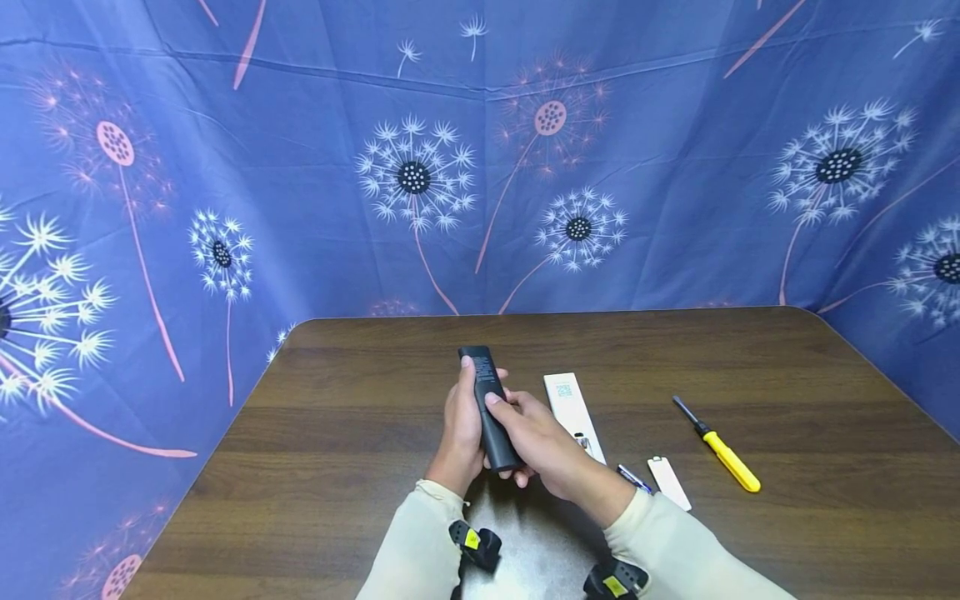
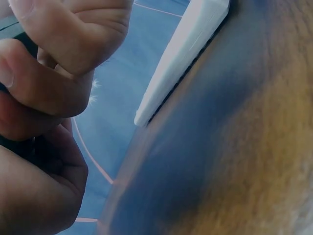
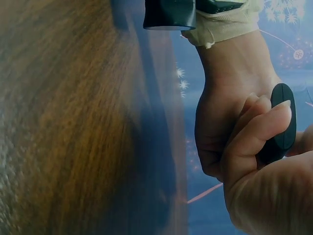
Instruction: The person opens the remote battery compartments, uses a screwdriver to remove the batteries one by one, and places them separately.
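Above the table, a black remote control (image 1: 497,439) is held between both hands, its printed underside facing up. The left hand (image 1: 461,429) grips it from the left, with the thumb lying along its upper side edge. From the right, the right hand (image 1: 542,437) holds the lower half, thumb pressed on the back and fingers curled beneath. One rounded end of the remote shows in the right wrist view. Behind the right hand lies a white remote (image 1: 567,404) with a printed code and an uncovered compartment at its near end; the hand and wrist partly overlap it.
Right of the hands lie a small blue-and-white cylinder (image 1: 633,477), perhaps a battery, partly hidden by the sleeve, and a white battery cover (image 1: 669,483). Farther right is a yellow-handled screwdriver (image 1: 720,450). A patterned blue cloth (image 1: 315,208) hangs behind the wooden table (image 1: 315,450).
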A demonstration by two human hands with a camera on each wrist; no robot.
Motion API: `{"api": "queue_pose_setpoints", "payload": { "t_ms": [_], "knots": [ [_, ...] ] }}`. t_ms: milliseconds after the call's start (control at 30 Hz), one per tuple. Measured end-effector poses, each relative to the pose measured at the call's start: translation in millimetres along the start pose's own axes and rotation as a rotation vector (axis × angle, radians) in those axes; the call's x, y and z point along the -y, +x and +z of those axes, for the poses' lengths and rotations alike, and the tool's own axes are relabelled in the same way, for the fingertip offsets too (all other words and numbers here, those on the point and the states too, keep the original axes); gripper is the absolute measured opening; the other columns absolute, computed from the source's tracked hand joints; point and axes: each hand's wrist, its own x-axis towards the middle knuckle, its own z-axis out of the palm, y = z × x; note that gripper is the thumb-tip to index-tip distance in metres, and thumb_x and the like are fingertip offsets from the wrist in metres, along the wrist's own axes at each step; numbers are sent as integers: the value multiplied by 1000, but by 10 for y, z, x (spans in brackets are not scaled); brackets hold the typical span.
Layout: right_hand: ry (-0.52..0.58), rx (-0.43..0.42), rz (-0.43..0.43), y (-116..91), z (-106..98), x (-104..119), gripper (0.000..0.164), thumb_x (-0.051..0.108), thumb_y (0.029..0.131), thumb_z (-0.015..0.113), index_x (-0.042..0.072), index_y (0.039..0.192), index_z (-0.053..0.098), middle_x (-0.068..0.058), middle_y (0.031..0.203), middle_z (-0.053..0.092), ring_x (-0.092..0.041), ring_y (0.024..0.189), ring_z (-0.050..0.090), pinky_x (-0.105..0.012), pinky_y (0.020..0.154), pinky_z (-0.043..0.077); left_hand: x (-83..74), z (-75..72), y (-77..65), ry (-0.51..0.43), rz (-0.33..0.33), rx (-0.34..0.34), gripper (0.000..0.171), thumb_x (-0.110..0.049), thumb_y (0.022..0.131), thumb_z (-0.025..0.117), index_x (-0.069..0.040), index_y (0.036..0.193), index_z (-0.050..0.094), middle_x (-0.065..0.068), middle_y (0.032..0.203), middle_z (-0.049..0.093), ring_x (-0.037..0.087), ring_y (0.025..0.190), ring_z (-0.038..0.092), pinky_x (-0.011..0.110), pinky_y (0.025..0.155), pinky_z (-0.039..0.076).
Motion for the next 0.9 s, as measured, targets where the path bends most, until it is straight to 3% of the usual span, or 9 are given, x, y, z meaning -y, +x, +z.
{"api": "queue_pose_setpoints", "payload": {
  "t_ms": [667,900],
  "knots": [
    [43,-22,-44,14,29,-37,58,39,106,48,-6,140,33,-15,71,64,-15,46,50,-25,37,38,3,15,-5,-31,1,-11,68,-55,107,31,4,118,63,7,83,65,21,84,61,32,82,47],
    [72,-29,-92,7,50,-45,56,30,106,51,-9,142,32,-16,80,66,-18,55,60,-25,39,40,10,-11,-15,17,0,-11,71,-57,106,29,3,121,64,8,86,68,22,87,61,34,83,45]
  ]
}}
